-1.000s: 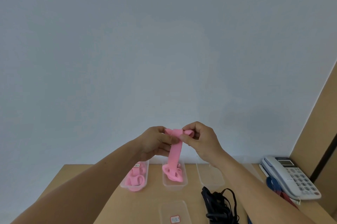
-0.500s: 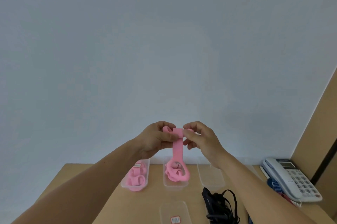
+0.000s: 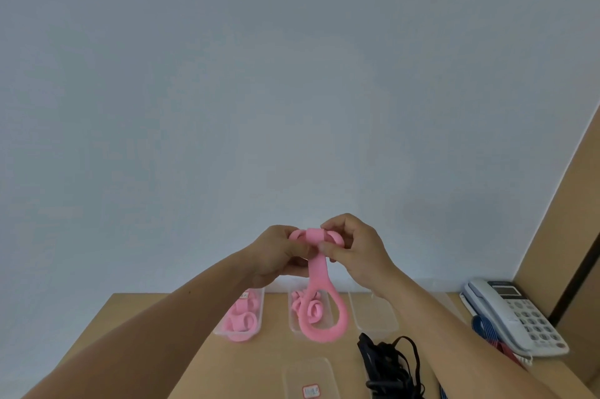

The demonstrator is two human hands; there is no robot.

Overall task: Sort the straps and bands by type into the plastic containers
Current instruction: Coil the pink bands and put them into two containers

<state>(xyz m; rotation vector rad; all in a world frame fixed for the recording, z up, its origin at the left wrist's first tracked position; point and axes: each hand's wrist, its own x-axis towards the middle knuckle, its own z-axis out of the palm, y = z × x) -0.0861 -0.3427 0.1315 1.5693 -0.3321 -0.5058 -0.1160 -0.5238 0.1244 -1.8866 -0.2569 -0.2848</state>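
Hands: left hand [image 3: 276,255] and right hand [image 3: 354,249] together, pinching coiled top of pink band [image 3: 319,281].
Band: loop dangling above middle container [image 3: 292,324].
Change: coil fatter than before.
Meaning: nearly rolled, drop-in probably next.

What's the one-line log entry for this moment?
left hand: pinches pink band | right hand: pinches it too | band: top rolled, loop hanging, not yet placed
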